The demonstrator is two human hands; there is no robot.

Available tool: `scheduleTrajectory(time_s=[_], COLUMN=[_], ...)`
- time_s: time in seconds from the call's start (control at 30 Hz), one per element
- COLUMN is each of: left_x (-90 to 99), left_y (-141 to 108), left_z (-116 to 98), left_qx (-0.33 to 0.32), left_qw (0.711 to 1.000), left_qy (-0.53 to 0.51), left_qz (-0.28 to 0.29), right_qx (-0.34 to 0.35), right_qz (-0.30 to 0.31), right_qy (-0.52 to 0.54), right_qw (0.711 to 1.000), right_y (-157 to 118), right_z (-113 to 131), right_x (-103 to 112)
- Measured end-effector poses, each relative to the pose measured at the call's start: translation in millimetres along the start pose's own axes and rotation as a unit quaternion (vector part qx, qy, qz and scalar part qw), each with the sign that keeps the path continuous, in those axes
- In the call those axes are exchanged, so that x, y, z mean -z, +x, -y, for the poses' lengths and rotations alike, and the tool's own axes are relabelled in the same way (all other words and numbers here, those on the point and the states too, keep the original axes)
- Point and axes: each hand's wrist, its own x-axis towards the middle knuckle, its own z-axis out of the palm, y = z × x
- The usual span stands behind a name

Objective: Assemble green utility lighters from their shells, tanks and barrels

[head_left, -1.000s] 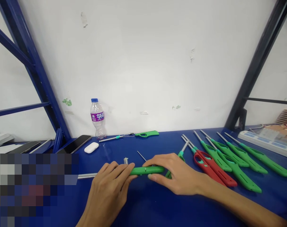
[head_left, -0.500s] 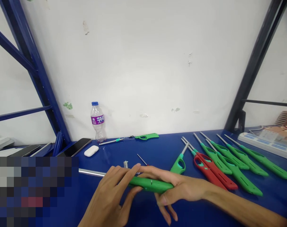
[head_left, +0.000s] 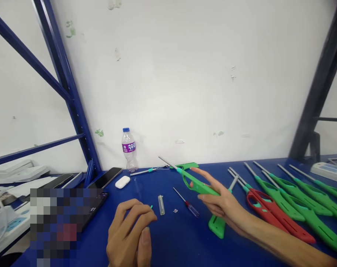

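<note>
A green long-nosed gas lighter [head_left: 202,187] is in my right hand [head_left: 220,194], its metal tube pointing up and left. The index finger stretches along above the lighter, with thumb and other fingers around its handle. My left hand [head_left: 132,231] is low in the middle, apart from the lighter, its fingers curled in; the palm side is hidden. A small teal bit [head_left: 151,206] shows just past its knuckles. On the table near it are a clear small tube [head_left: 161,205], a tiny pale part [head_left: 175,210] and a screwdriver [head_left: 191,208]. Another green lighter [head_left: 217,226] lies partly behind my right hand.
Several green lighters [head_left: 314,191] and two red ones [head_left: 268,211] lie at the right. A dismantled lighter [head_left: 187,166] rests by the wall. At left are a plastic bottle [head_left: 129,152], a white case [head_left: 122,181] and phones [head_left: 109,177]. A power strip [head_left: 329,171] is far right.
Both hands held the green lighter before. My left hand has let go and drawn down; my right hand has carried the lighter up and right. The view has shifted left.
</note>
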Motion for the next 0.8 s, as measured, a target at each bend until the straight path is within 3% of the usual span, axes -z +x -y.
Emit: scheduleTrajectory(time_s=[0.3,0.8], left_x=[-4.9,-9.3], left_y=[4.0,1.4], left_z=[0.3,-3.5], left_qx=[-0.018,-0.004], left_qw=[1.0,1.0], left_qy=[-0.007,-0.028], left_qz=[0.005,0.006], right_qx=[0.05,-0.007], right_qz=[-0.001,-0.006], right_qy=[-0.073,-0.007], right_qw=[0.996,1.0], right_y=[5.2,1.4], right_z=[3.5,5.3], right_x=[2.0,3.2])
